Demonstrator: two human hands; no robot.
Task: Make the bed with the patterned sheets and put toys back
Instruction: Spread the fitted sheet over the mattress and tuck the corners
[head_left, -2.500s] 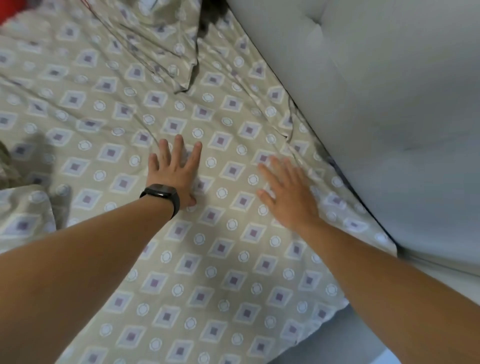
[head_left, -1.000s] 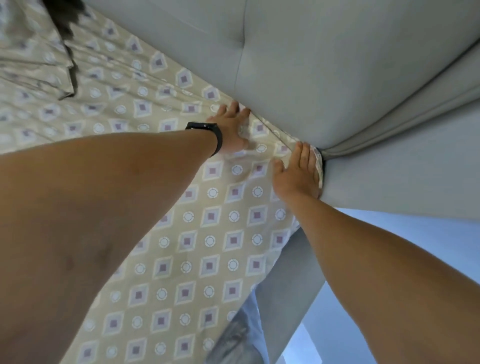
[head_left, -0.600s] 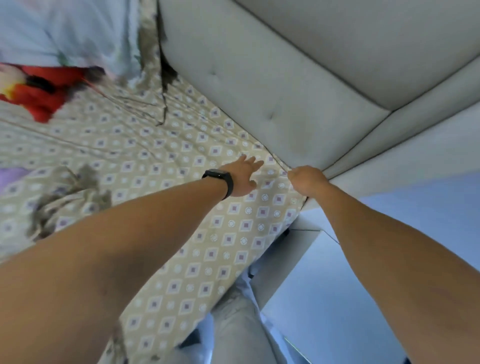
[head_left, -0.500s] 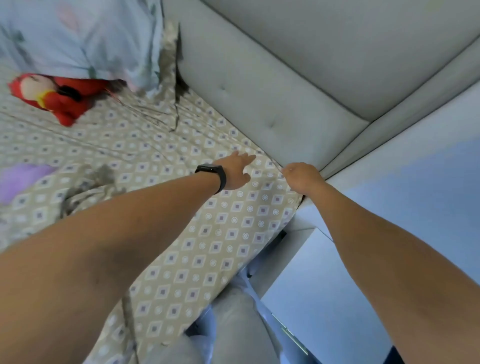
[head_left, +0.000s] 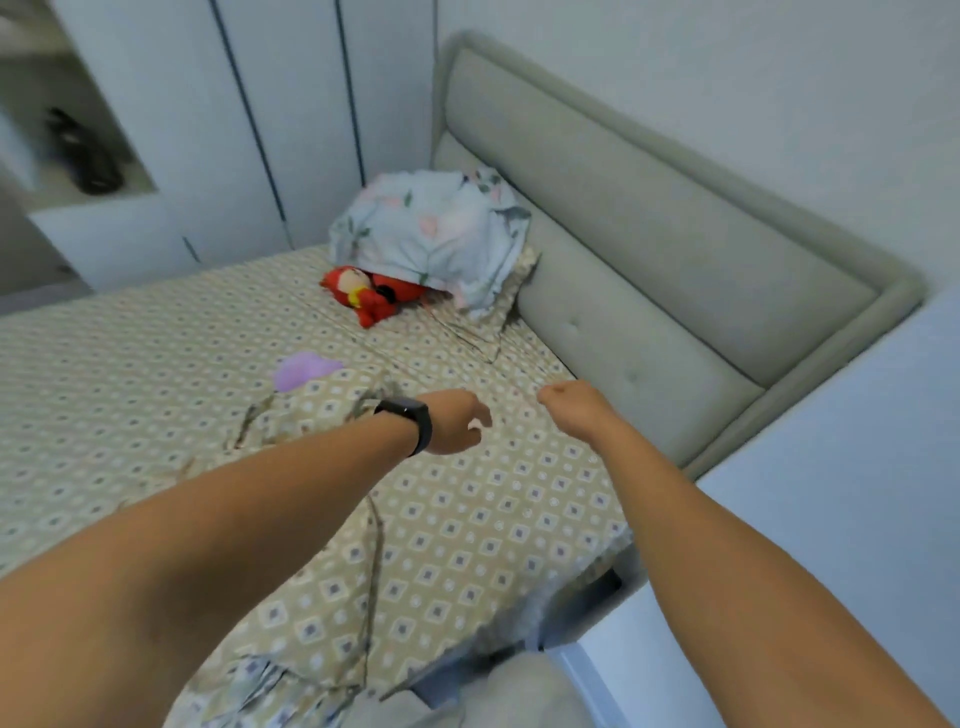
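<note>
A beige sheet (head_left: 467, 519) printed with diamonds and circles covers the mattress, with creases near the middle. My left hand (head_left: 457, 422), with a black watch on its wrist, hovers just above the sheet, fingers hanging loosely curled and holding nothing. My right hand (head_left: 571, 410) is beside it, closer to the headboard, curled into a fist with nothing seen in it. At the far end lies a red plush toy (head_left: 369, 297), partly under a floral pillow (head_left: 436, 234). A purple toy (head_left: 304, 369) lies on the sheet beyond my left wrist.
A grey padded headboard (head_left: 649, 270) runs along the right side of the bed. A pale flat surface (head_left: 857, 467) stands at the near right corner. White wardrobe doors (head_left: 291, 104) stand behind the bed. A rumpled fold of patterned cloth (head_left: 311, 415) lies under my left arm.
Both hands have left the sheet's corner by the headboard and drawn back above the bed. The view has lifted, so the pillow, both toys and the wardrobe show.
</note>
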